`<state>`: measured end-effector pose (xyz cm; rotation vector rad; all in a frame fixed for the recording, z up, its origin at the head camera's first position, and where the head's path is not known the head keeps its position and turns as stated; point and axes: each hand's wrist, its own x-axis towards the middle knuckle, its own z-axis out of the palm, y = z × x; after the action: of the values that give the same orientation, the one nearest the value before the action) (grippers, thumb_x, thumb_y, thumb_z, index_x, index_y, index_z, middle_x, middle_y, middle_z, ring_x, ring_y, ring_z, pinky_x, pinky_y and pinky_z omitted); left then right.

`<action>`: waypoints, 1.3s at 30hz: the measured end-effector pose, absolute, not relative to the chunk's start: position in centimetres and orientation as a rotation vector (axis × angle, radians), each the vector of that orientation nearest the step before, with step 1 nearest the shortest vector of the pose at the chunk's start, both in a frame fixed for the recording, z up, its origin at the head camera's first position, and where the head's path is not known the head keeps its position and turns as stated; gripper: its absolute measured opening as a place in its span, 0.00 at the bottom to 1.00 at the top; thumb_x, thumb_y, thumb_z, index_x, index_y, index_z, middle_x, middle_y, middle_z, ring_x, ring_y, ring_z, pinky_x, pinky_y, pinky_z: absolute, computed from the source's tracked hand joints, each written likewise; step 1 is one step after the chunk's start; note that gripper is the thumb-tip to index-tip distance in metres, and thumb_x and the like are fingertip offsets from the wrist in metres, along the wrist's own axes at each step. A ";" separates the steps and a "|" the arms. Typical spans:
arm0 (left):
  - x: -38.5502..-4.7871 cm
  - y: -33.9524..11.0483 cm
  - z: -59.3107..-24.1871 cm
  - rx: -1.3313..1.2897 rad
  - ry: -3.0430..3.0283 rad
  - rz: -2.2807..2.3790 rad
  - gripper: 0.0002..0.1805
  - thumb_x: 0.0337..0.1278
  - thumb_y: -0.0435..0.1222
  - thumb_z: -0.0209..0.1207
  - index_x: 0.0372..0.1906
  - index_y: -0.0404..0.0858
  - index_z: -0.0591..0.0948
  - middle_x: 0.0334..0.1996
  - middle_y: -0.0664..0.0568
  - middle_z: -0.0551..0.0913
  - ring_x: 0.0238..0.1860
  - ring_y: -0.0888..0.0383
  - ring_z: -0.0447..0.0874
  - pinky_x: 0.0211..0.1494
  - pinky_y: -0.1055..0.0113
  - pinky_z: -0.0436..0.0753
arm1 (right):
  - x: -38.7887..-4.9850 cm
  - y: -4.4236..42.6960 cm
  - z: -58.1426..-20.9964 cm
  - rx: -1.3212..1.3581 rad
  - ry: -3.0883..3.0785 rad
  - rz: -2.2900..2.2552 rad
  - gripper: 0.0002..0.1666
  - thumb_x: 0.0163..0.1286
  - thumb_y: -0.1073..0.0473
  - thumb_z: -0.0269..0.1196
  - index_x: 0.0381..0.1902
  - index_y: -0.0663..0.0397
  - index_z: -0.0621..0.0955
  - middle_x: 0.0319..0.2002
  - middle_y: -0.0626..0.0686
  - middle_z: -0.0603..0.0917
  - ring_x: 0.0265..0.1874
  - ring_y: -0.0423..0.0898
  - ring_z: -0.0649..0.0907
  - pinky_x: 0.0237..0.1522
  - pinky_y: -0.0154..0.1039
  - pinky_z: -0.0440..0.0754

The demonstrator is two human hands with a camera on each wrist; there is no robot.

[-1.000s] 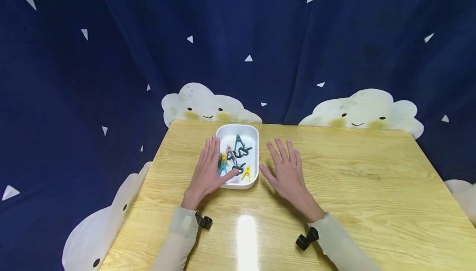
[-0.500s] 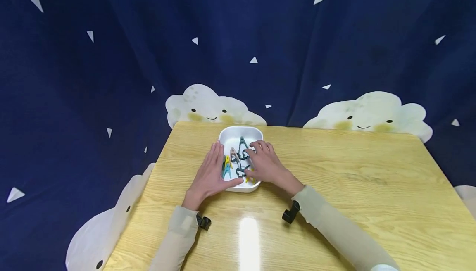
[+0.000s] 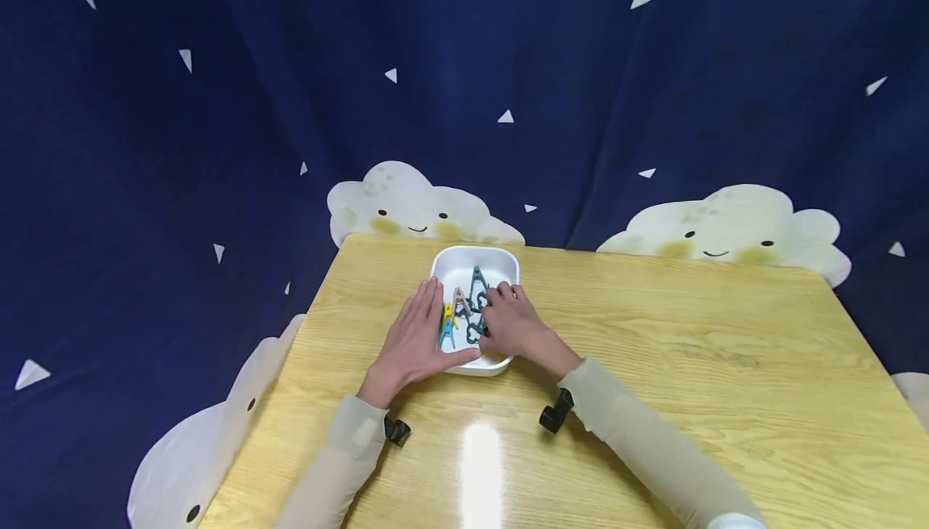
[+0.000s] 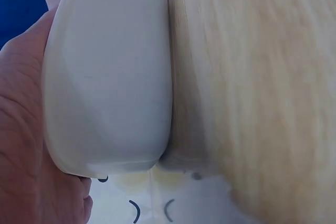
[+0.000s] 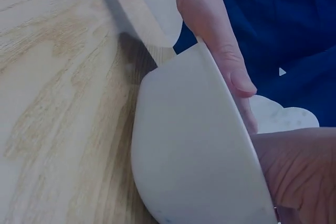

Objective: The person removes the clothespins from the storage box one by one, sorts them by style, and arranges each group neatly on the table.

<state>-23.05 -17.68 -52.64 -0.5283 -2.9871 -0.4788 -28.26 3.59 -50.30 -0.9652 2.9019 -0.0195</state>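
A white plastic container (image 3: 479, 253) stands on the table, holding several clothespins. Inside lie a blue clothespin (image 3: 447, 335), a yellow clothespin (image 3: 447, 314), a pinkish one (image 3: 460, 300), a dark green one (image 3: 477, 277) and dark green open-shaped clips (image 3: 475, 335). My left hand (image 3: 410, 345) lies with straight fingers along the container's left side, its thumb over the near rim. My right hand (image 3: 515, 327) reaches over the right rim with bent fingers down among the dark green clips. Its fingertips are hidden, so any grasp cannot be made out. Another yellow clothespin is mostly covered by that hand.
The wooden table (image 3: 697, 376) extends far to the right of the container. A dark blue curtain (image 3: 464, 53) with white clouds and triangles hangs behind the back edge. A black wrist camera (image 3: 556, 411) sits below my right wrist.
My right hand has moved left from beside the container into it, and its fingers have bent. My left hand stays along the left side. The view has shifted slightly.
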 end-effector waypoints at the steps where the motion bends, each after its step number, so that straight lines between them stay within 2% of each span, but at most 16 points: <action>1: -23.1 -17.6 -52.6 -0.527 -2.995 -0.472 0.74 0.50 0.83 0.48 0.84 0.32 0.41 0.85 0.40 0.38 0.85 0.47 0.34 0.85 0.53 0.45 | -28.3 3.5 -50.4 -0.951 2.914 -0.023 0.20 0.64 0.41 0.71 0.27 0.51 0.84 0.49 0.54 0.78 0.52 0.54 0.69 0.64 0.54 0.66; 7: -23.2 -17.5 -52.6 -0.514 -3.024 -0.451 0.75 0.48 0.84 0.46 0.84 0.33 0.39 0.85 0.40 0.36 0.85 0.49 0.31 0.85 0.53 0.44 | -28.2 3.0 -51.4 -0.964 2.969 -0.111 0.26 0.68 0.40 0.69 0.18 0.50 0.80 0.38 0.53 0.77 0.45 0.55 0.70 0.56 0.53 0.69; 12: -23.4 -17.5 -52.5 -0.531 -2.993 -0.436 0.75 0.49 0.83 0.48 0.84 0.31 0.41 0.85 0.38 0.38 0.85 0.47 0.34 0.85 0.53 0.45 | -28.4 3.1 -50.9 -1.064 2.919 -0.284 0.23 0.72 0.47 0.64 0.16 0.42 0.81 0.35 0.48 0.76 0.42 0.52 0.68 0.52 0.51 0.67; 14: -23.5 -17.5 -52.5 -0.539 -2.984 -0.428 0.74 0.50 0.83 0.48 0.84 0.31 0.41 0.85 0.38 0.39 0.85 0.47 0.34 0.85 0.54 0.45 | -28.5 3.4 -50.4 -1.090 2.891 -0.346 0.16 0.71 0.51 0.64 0.21 0.41 0.85 0.36 0.47 0.76 0.43 0.51 0.68 0.53 0.52 0.67; 16: -23.5 -17.4 -52.4 -0.542 -2.980 -0.412 0.74 0.50 0.83 0.48 0.84 0.31 0.42 0.85 0.38 0.40 0.85 0.47 0.35 0.85 0.55 0.44 | -28.7 3.7 -50.0 -1.091 2.878 -0.351 0.05 0.67 0.53 0.66 0.32 0.43 0.88 0.40 0.47 0.77 0.45 0.51 0.68 0.55 0.53 0.67; 17: -23.6 -17.4 -52.4 -0.543 -2.983 -0.402 0.74 0.50 0.83 0.47 0.84 0.31 0.41 0.85 0.38 0.39 0.85 0.47 0.34 0.85 0.55 0.43 | -28.8 3.9 -49.9 -1.089 2.875 -0.324 0.05 0.66 0.53 0.68 0.38 0.44 0.88 0.42 0.48 0.77 0.47 0.51 0.69 0.57 0.53 0.67; 19: -23.6 -17.4 -52.4 -0.542 -2.990 -0.388 0.75 0.50 0.84 0.47 0.84 0.31 0.41 0.85 0.38 0.39 0.85 0.48 0.33 0.85 0.56 0.42 | -29.0 4.2 -49.9 -1.080 2.867 -0.232 0.15 0.62 0.52 0.72 0.46 0.46 0.87 0.45 0.49 0.78 0.49 0.52 0.69 0.59 0.54 0.67; 21: -23.6 -17.5 -52.5 -0.540 -2.997 -0.372 0.75 0.49 0.84 0.46 0.84 0.31 0.41 0.85 0.38 0.39 0.85 0.48 0.33 0.85 0.56 0.42 | -29.0 4.3 -50.0 -1.077 2.846 -0.138 0.20 0.60 0.49 0.74 0.50 0.47 0.86 0.48 0.51 0.78 0.51 0.52 0.69 0.60 0.54 0.67; 24: -23.5 -17.6 -52.6 -0.532 -3.000 -0.368 0.75 0.49 0.84 0.46 0.84 0.31 0.41 0.85 0.37 0.39 0.85 0.47 0.34 0.85 0.56 0.43 | -29.1 4.2 -50.3 -1.092 2.817 -0.075 0.18 0.62 0.47 0.74 0.46 0.48 0.87 0.49 0.52 0.78 0.51 0.54 0.69 0.60 0.56 0.66; 27: -23.4 -17.6 -52.7 -0.529 -2.992 -0.379 0.75 0.49 0.84 0.47 0.84 0.30 0.42 0.85 0.38 0.39 0.85 0.47 0.34 0.85 0.55 0.44 | -29.1 4.0 -50.5 -1.121 2.827 -0.081 0.12 0.64 0.46 0.72 0.35 0.46 0.86 0.44 0.50 0.78 0.49 0.53 0.70 0.59 0.55 0.67; 29: -23.4 -17.5 -52.7 -0.528 -2.991 -0.391 0.75 0.49 0.84 0.47 0.84 0.30 0.42 0.85 0.38 0.39 0.85 0.47 0.34 0.85 0.55 0.44 | -29.0 3.9 -50.5 -1.135 2.831 -0.095 0.14 0.64 0.44 0.72 0.27 0.44 0.83 0.40 0.49 0.77 0.47 0.52 0.70 0.57 0.54 0.67; 31: -23.4 -17.5 -52.7 -0.525 -2.997 -0.393 0.75 0.49 0.84 0.47 0.84 0.31 0.41 0.85 0.39 0.38 0.85 0.48 0.33 0.85 0.55 0.43 | -28.8 3.7 -50.5 -1.143 2.833 -0.090 0.19 0.64 0.41 0.73 0.24 0.43 0.80 0.38 0.48 0.76 0.46 0.51 0.70 0.56 0.52 0.68; 34: -23.3 -17.5 -52.6 -0.517 -3.012 -0.394 0.75 0.49 0.84 0.47 0.84 0.31 0.40 0.85 0.39 0.36 0.85 0.49 0.32 0.85 0.56 0.43 | -28.7 3.6 -50.6 -1.140 2.848 -0.073 0.22 0.63 0.37 0.73 0.31 0.47 0.82 0.40 0.49 0.77 0.46 0.52 0.70 0.55 0.52 0.68; 39: -23.2 -17.4 -52.5 -0.506 -3.014 -0.389 0.75 0.49 0.84 0.46 0.84 0.31 0.41 0.85 0.39 0.36 0.85 0.48 0.32 0.85 0.56 0.43 | -28.6 3.1 -51.0 -1.156 2.899 -0.017 0.37 0.61 0.34 0.73 0.55 0.55 0.82 0.50 0.56 0.78 0.51 0.55 0.72 0.57 0.53 0.70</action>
<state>-23.16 -17.45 -52.50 -0.5061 -3.0139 -0.3887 -28.57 3.11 -51.01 -1.1559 2.8986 -0.0168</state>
